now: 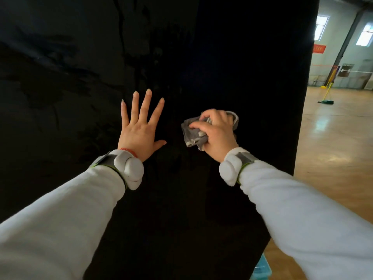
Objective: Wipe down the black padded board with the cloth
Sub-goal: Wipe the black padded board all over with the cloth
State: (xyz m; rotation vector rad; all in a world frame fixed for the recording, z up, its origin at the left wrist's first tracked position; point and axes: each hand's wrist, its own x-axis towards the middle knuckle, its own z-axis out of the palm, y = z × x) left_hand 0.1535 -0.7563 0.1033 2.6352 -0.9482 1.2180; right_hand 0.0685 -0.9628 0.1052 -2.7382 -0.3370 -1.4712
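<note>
Board (242, 57): black, upright, long axis vertical; it stands behind both grips, and its right edge runs just right of the right grip.
Board surface: dull sheen, with faint creases and smudges above and left of the left grip.
Cloth (192, 133): grey crumpled wad with pale frayed bits, bulging out left of the right grip's fingers, against the board.
Right grip (217, 132): fingers and thumb curled, pinching the cloth.
Left grip (139, 130): fingers spread straight, pointing up, palm to the board; left of the cloth, apart from it.
Wrists: white padded bands (129, 168) over white sleeves (60, 229).
Around: glossy wooden floor (333, 142) and a yellow post (328, 91) well right of the right grip; a teal crate (260, 267) far below it.
</note>
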